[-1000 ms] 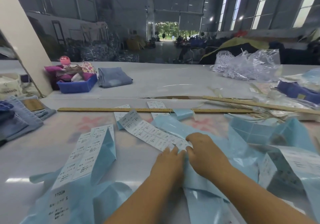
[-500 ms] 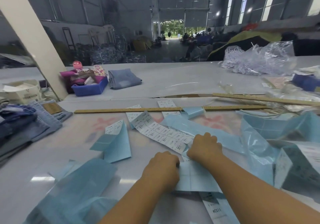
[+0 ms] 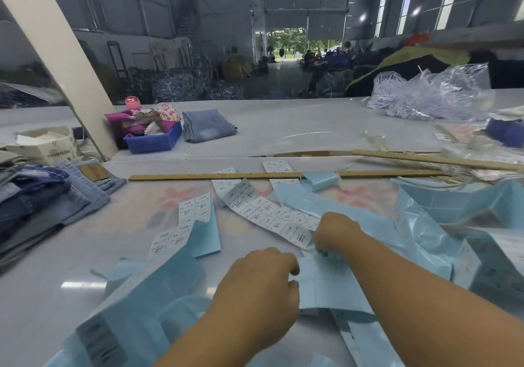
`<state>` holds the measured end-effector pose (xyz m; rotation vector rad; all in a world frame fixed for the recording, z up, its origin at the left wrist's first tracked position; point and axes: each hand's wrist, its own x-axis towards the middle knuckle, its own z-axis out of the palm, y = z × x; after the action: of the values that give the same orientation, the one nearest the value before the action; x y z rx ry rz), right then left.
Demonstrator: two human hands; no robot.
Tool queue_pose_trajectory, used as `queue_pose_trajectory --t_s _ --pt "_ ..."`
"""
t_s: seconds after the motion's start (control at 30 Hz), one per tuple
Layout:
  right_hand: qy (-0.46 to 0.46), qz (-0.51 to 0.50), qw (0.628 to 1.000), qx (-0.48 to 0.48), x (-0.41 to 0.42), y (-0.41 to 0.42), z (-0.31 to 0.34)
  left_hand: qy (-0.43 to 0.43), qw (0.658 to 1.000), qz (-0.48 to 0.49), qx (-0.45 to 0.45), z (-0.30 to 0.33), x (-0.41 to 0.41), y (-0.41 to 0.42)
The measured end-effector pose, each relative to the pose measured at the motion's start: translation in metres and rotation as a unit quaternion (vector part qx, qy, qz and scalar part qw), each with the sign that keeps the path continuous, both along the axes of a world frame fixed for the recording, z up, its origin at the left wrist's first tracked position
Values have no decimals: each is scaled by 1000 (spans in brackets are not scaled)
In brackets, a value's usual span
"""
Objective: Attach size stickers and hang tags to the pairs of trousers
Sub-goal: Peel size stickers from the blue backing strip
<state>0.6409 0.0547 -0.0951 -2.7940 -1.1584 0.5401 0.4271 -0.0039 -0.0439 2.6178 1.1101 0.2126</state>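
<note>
Long sheets of white size stickers on pale blue backing paper lie across the table in front of me. My left hand (image 3: 262, 287) pinches the edge of a blue backing sheet (image 3: 326, 287) near the table's front. My right hand (image 3: 336, 234) grips the end of a printed sticker strip (image 3: 269, 216) just beyond it. A second sticker strip (image 3: 187, 224) lies to the left, folded over its backing. Folded denim trousers (image 3: 42, 199) are stacked at the left edge. Another folded pair (image 3: 207, 125) lies on the far table.
A long wooden ruler (image 3: 215, 176) lies across the table beyond the stickers, a second ruler (image 3: 436, 159) at the right. A blue bin (image 3: 153, 141) of cloth items stands by a slanted pillar (image 3: 65, 54). Crumpled clear plastic bags (image 3: 431, 94) sit far right.
My left hand has drawn back toward me along the blue sheet while my right hand stayed on the strip's end. The sticker strip at the left now lies flatter on the table.
</note>
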Motion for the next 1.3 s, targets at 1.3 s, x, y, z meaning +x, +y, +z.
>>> queue_pose_trajectory --t_s 1.3 --pt "578 -109 791 168 -122 -102 66 9 954 300 -8 -36 -134 24"
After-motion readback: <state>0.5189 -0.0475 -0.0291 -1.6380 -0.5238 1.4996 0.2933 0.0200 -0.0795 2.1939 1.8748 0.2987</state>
